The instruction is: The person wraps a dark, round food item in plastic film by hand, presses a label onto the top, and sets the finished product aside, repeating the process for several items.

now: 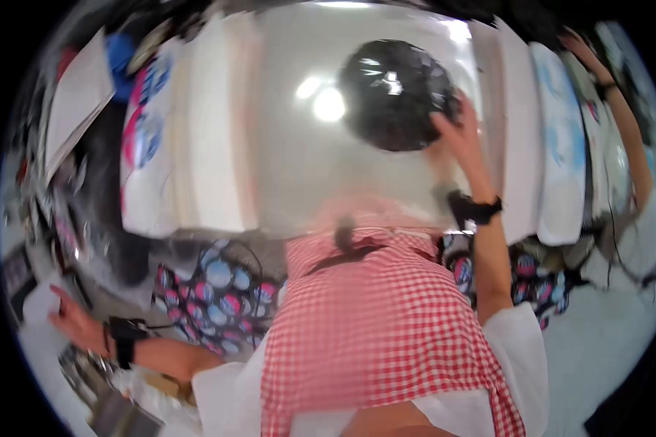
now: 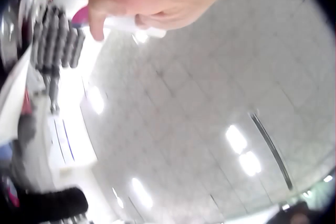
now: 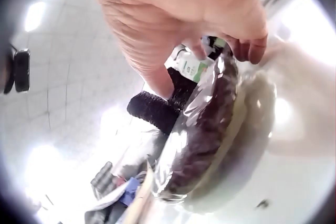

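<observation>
A dark round thing wrapped in clear film (image 1: 390, 91) lies on a shiny steel surface (image 1: 291, 167) ahead of me. My right hand (image 1: 453, 135) reaches up to its right edge. In the right wrist view the right hand (image 3: 205, 66) pinches the rim of the wrapped dark round (image 3: 202, 129), fingertips (image 3: 251, 50) on top and the thumb below. My left hand (image 1: 69, 315) is low at the left beside something white (image 1: 40, 302). In the left wrist view the left hand (image 2: 126, 16) curls round a thin white item (image 2: 128, 24) with a pink end.
White packs and cartons (image 1: 197, 124) flank the steel surface on the left, and more white packs (image 1: 561, 146) on the right. Bags printed with round blue and pink marks (image 1: 219, 291) lie below. Another arm (image 1: 627, 124) reaches up at the far right. A red checked apron (image 1: 379, 328) fills the foreground.
</observation>
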Tool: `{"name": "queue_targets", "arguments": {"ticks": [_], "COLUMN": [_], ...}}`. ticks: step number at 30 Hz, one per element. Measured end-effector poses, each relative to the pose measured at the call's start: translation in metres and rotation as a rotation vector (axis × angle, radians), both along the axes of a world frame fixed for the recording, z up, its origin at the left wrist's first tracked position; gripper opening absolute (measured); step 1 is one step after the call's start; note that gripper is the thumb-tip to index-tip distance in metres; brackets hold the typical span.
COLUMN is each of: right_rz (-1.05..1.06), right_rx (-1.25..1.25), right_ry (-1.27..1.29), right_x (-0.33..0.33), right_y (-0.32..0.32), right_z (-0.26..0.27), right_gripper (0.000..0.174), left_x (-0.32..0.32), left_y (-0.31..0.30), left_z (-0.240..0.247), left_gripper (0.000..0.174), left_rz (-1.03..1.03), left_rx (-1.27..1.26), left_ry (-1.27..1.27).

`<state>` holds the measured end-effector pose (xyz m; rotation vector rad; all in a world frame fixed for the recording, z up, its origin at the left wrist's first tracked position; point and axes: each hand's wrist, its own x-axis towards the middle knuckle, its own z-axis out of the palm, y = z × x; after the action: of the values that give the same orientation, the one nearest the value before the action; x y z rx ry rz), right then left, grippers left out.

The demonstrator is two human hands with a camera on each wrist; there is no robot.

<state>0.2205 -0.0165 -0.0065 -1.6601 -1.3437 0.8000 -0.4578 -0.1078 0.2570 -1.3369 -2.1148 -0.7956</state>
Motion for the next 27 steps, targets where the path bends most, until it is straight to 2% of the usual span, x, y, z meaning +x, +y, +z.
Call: {"name": "queue_targets", "arguments": {"ticks": [1,2,3,4,5,6,8,9,10,13,16,17,20,23,26,27], "right_rz": [-0.017,-0.025,-0.037,-0.051,-0.044,-0.034,-0.056,-0.066,-0.067,-0.073,-0.070,-0.068,-0.063,-0.045,-0.042,-0.047], "right_rx": [-0.051,-0.019,-0.071,-0.062,-0.044,-0.031,-0.023,-0.019,-0.005,0.032,0.038,0.027,0.000,-0.012,-0.020,-0.013], "right_ry": [0.274,0.159,0.425,0.539,0.467,0.398,0.400,0.401,0.401,0.384,0.350,0.349,0.398,0.416,0.473,0.500], "right_x": [-0.007,-0.013,-0.025,-0.032,-0.033,-0.034,-0.038,-0.038,-0.038,-0.038,-0.039,-0.038,-0.037,-0.034,-0.034,-0.031], "right_y": [0.001,0.003,0.002,0.005,0.009,0.012,0.015,0.016,0.016,0.015,0.015,0.015,0.015,0.015,0.012,0.015], "right_z": [0.003,0.004,0.017,0.019,0.015,0.010,0.002,-0.001,-0.002,-0.004,-0.004,-0.003,-0.005,-0.007,-0.021,-0.024], "right_gripper": [0.077,0.076,0.071,0.069,0.069,0.069,0.069,0.068,0.069,0.069,0.070,0.069,0.068,0.068,0.066,0.065], "left_x": [0.062,0.104,0.147,0.192,0.241,0.285,0.385,0.406,0.415,0.421,0.420,0.418,0.423,0.446,0.452,0.444], "left_y": [0.019,0.027,0.047,0.069,0.093,0.109,0.137,0.144,0.148,0.147,0.145,0.144,0.145,0.159,0.178,0.180], "left_z": [-0.010,-0.022,-0.054,-0.095,-0.142,-0.189,-0.181,-0.195,-0.211,-0.233,-0.241,-0.246,-0.195,-0.178,-0.228,-0.230], "left_gripper": [0.019,0.018,0.019,0.021,0.025,0.028,0.041,0.045,0.049,0.055,0.056,0.052,0.042,0.042,0.046,0.053], "left_rz": [0.041,0.023,0.086,0.287,0.351,-0.200,-1.063,-1.148,-1.232,-1.269,-1.315,-1.315,-1.264,-1.345,-1.406,-1.355], "left_rx": [-0.071,-0.013,-0.041,-0.155,-0.273,-0.187,-0.144,-0.170,-0.198,-0.303,-0.477,-0.533,-0.789,-0.931,-0.523,-0.558], "left_ry": [0.324,0.447,0.543,0.711,0.790,0.437,-0.023,-0.058,-0.096,-0.063,-0.028,-0.108,0.121,0.183,0.275,0.225]}}
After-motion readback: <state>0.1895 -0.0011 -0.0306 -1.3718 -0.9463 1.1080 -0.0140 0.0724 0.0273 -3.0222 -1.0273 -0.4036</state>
